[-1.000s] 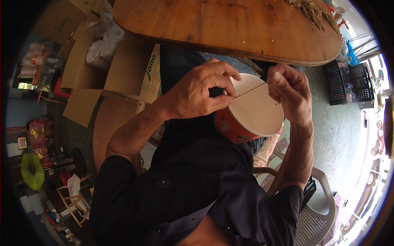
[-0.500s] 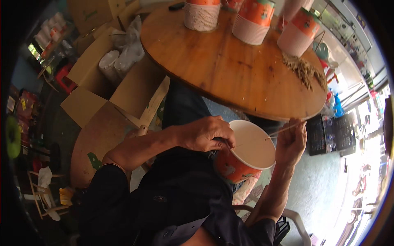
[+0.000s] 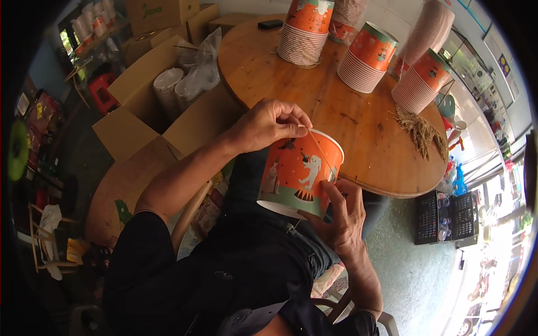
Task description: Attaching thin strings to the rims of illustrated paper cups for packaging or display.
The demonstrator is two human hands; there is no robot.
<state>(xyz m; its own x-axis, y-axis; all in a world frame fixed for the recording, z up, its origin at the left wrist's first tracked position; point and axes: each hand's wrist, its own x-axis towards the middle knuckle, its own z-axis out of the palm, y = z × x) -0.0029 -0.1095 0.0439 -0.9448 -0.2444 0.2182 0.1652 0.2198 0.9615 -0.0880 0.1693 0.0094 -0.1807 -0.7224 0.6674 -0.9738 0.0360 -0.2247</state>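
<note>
Table (image 3: 364,145) — curved edge behind orange tub (image 3: 288,173) | floor (image 3: 400,252) right | left fingers (image 3: 291,130) pinch strand (image 3: 321,149) — right fingers (image 3: 337,200) grip tub

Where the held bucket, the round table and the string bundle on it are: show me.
Bucket (image 3: 297,175): head view, on its orange printed side.
Table (image 3: 342,117): head view, on bare wood of its top.
String bundle (image 3: 421,131): head view, on the middle of its tan strands.

A small informal workshop is suggested by bucket stacks (image 3: 361,70) ranged on a wooden table (image 3: 381,140), piled boxes (image 3: 159,15) and an open carton (image 3: 126,134) holding white tubs (image 3: 167,89).
</note>
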